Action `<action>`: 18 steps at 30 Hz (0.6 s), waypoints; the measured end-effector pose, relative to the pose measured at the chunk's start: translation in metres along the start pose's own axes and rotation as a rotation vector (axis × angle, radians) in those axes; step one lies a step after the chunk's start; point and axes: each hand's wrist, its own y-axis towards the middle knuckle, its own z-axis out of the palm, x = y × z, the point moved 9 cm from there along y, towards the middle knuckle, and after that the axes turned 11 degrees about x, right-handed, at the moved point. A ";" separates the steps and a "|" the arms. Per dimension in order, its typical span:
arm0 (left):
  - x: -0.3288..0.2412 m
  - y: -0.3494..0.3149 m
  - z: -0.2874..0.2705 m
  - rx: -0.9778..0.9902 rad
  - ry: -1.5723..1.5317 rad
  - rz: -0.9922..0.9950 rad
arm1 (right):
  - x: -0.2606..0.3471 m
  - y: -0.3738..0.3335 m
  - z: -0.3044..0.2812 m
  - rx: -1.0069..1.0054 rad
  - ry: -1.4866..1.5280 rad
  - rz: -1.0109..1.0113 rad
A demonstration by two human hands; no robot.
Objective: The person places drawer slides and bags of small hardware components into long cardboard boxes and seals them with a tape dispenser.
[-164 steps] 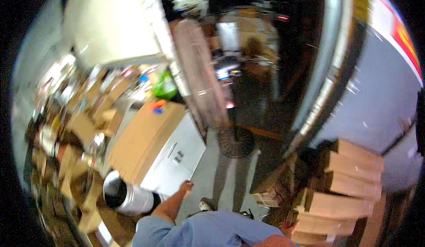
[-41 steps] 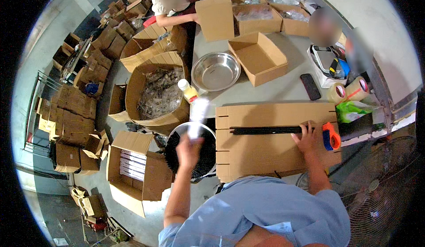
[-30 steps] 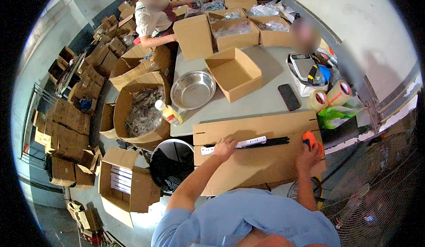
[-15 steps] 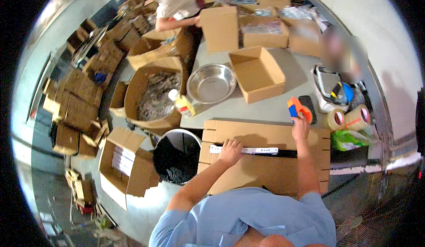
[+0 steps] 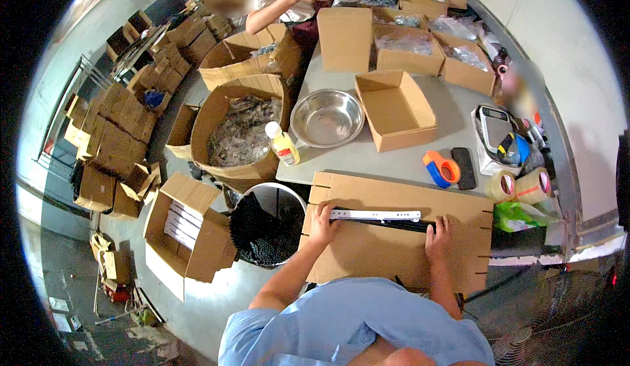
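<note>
A slim white metal drawer slide with small holes lies across a flat cardboard sheet in front of me. Along its near side runs a black rail, reaching farther right than the white one. My left hand is closed round the left end of the slide pair. At the opposite end, my right hand pinches the tip of the black rail between thumb and fingers. An orange and blue tape dispenser rests on the grey table beyond the sheet, beside a black phone.
A steel bowl, a yellow bottle and an open carton stand behind the sheet. Left are a bin of black parts and a box of white packs. Tape rolls sit right. Another person holds something white.
My right hand has let go of the tape dispenser, now on the table, and come down to the black rail. My left hand has shifted to the slide's left end.
</note>
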 end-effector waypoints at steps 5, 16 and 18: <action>-0.004 -0.002 -0.001 -0.032 -0.082 0.073 | 0.017 -0.003 -0.009 -0.098 -0.034 -0.129; 0.002 0.029 -0.011 0.265 0.067 0.292 | 0.019 0.002 0.004 0.064 -0.311 0.102; 0.005 0.030 -0.009 0.285 0.050 0.330 | 0.016 0.004 0.009 0.118 -0.264 0.102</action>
